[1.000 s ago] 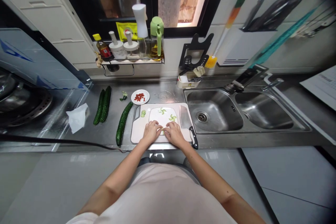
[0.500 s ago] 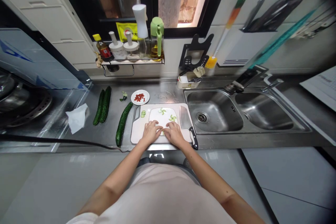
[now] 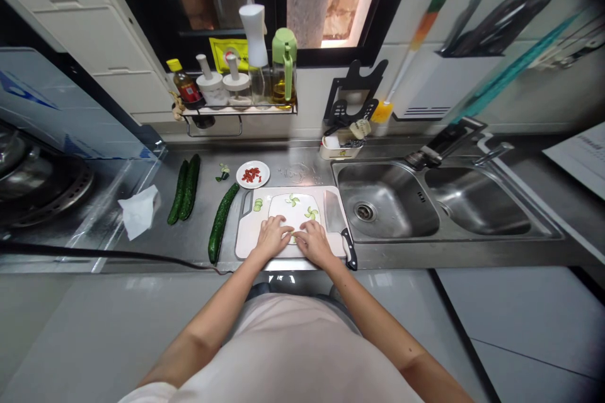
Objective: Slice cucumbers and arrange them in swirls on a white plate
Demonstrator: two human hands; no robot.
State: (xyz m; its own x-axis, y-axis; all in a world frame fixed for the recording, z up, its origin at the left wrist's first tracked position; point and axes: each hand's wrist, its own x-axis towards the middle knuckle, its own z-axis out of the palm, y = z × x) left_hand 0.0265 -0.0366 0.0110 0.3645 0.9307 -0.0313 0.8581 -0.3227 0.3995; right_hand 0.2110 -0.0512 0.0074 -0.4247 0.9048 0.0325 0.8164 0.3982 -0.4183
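On plate (image 3: 280, 206), left hand (image 3: 271, 238) and right hand (image 3: 313, 241) at slices (image 3: 293, 240); can't tell if pinching. Use light fingertips, keep spacing even.

The plate (image 3: 281, 204) lies on the cutting board (image 3: 246, 244).

Head camera: is looking forward and down over the shirt (image 3: 293, 352)
Counter (image 3: 163, 236): is lying within arm's reach
Window (image 3: 307, 0): is facing it
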